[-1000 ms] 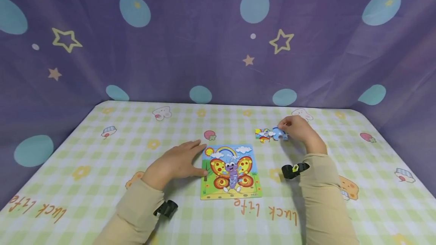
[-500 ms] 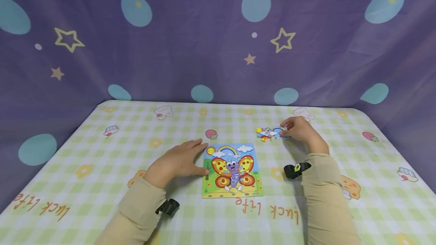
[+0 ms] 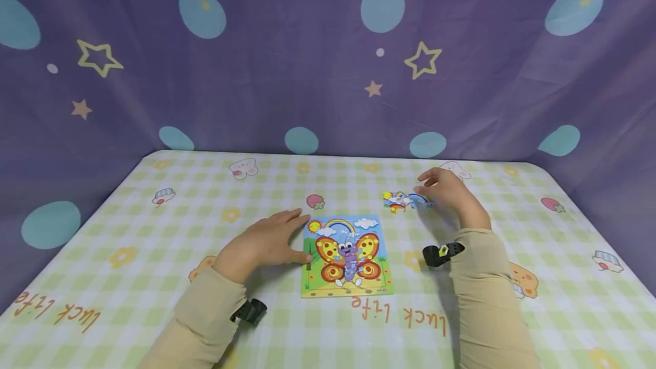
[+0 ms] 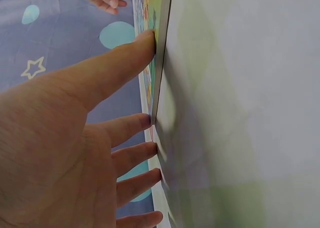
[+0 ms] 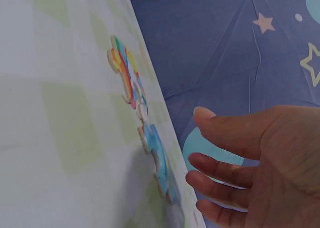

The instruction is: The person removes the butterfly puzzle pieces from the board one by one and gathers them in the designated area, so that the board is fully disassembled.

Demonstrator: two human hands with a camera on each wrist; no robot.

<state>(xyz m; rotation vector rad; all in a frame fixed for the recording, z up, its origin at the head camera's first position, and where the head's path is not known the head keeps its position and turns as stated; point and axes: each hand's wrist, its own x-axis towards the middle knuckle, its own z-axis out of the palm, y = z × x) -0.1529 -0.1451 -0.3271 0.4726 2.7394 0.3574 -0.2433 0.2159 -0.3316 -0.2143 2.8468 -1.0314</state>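
Observation:
A butterfly picture board (image 3: 347, 256) lies flat on the table. My left hand (image 3: 266, 244) is at its left edge, fingers spread, the thumb tip resting on the border; in the left wrist view the thumb (image 4: 105, 71) reaches over the board's side. Beyond the board's right corner, a puzzle piece with a sun (image 3: 393, 201) lies beside a blue puzzle piece with a rainbow arc (image 3: 421, 200). My right hand (image 3: 447, 189) hovers over the blue piece's right side, fingers loosely bent and apart. In the right wrist view nothing is between thumb and fingers, and the blue piece (image 5: 157, 155) lies below them.
A checked tablecloth (image 3: 205, 198) with printed fruit and flowers covers the table. Behind its far edge hangs a purple curtain (image 3: 287, 61) with stars and dots. A black wrist strap (image 3: 443, 254) sits at the right sleeve, another black strap (image 3: 249, 312) at the left.
My right fingers were at the blue piece; now they have lifted and parted from it, leaving its rainbow in sight. My left hand stays at the board's edge.

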